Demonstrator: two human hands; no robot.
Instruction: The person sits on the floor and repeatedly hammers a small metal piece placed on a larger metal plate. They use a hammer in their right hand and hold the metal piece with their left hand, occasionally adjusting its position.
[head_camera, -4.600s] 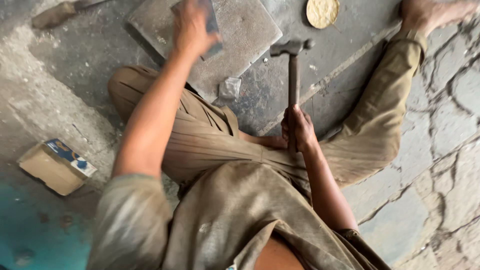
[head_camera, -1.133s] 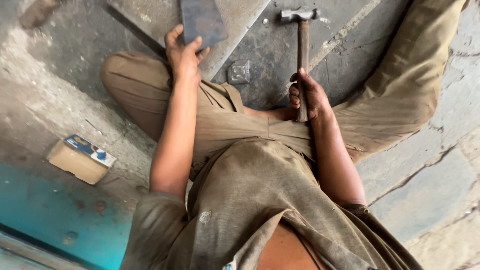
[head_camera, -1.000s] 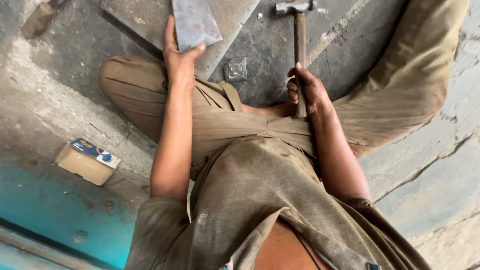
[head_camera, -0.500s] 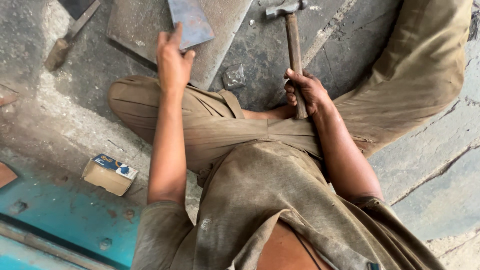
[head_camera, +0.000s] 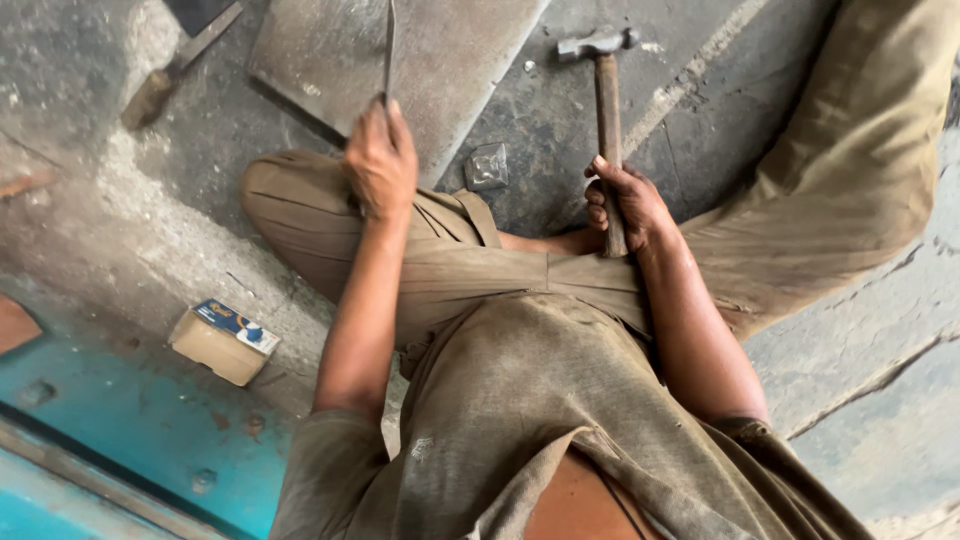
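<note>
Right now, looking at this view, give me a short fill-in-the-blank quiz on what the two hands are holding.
1. The right hand grips a ____ by its wooden handle.
2. The left hand holds a thin metal sheet standing on its ____.
3. That sheet rests on a flat grey ____.
4. The small box lies on the person's ____ side.

Missing words: hammer; edge; slab; left

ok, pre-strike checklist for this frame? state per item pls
1. Right hand gripping the hammer handle: ok, fingers wrapped around it.
2. Left hand holding the metal sheet: ok, sheet stands on edge on the stone slab.
3. Hammer head over the sheet: not ok, it sits off to the right, apart from it.
4. Fingers away from the sheet's top edge: ok, grip is at the lower end.
5. Small metal block out of the way: cannot tell.
6. Sheet's contact with slab: cannot tell, hidden by the hand.
</note>
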